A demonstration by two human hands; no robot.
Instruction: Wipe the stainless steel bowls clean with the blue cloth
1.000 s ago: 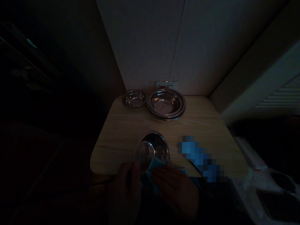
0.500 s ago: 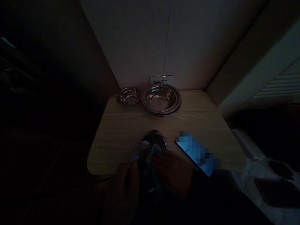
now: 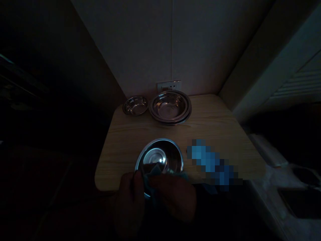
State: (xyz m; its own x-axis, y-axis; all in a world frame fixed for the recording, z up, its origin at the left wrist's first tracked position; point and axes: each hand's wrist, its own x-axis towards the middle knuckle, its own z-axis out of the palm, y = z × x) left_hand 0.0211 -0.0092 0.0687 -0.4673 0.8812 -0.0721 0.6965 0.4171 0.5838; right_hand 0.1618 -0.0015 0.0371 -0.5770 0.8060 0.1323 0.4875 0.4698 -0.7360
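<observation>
A shiny steel bowl (image 3: 175, 155) is tilted at the near edge of the small table, its hollow side facing me. My left hand (image 3: 130, 197) grips its left rim, thumb on the inner side. In my right hand (image 3: 173, 194) is a light blue cloth (image 3: 153, 171), pressed against the inside of the bowl. The lower part of the bowl is hidden by my hands and the dark.
The wooden table (image 3: 125, 137) bears a stack of steel bowls (image 3: 170, 106) at the back and a smaller steel bowl (image 3: 135, 105) left of it. A lit phone (image 3: 210, 164), blurred out, lies at the right. Behind is a wall socket (image 3: 169, 86).
The bowl has turned from showing its smooth outer side to showing its hollow inside. My right hand and the cloth have shifted left and down, onto the inner surface.
</observation>
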